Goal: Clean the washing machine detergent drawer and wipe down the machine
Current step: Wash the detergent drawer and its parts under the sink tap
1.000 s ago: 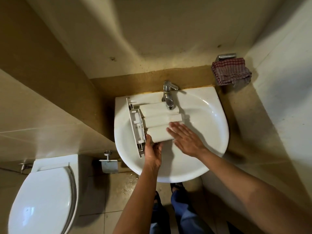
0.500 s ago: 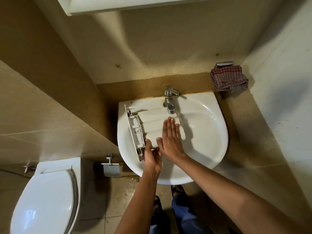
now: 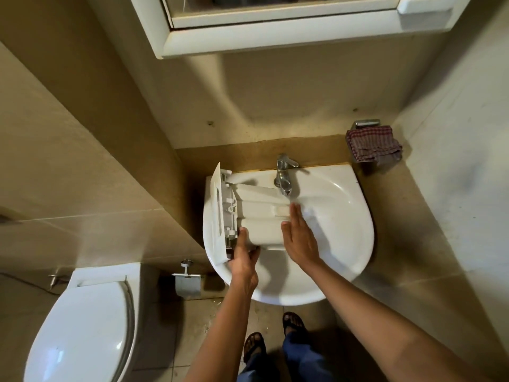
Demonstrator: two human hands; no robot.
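White plastic detergent drawer held underside-up across white ceramic basin, 9 o'clock side. Near corner gripped by left hand; right hand laid flat, fingers straight, on ribbed base. Best rubbed along ribs under chrome tap at 12 o'clock, drawer steadied firmly.

White drawer, sink — red-checked cloth

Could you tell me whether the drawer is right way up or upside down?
Upside down: the drawer shows its closed underside, with no open compartments in view.
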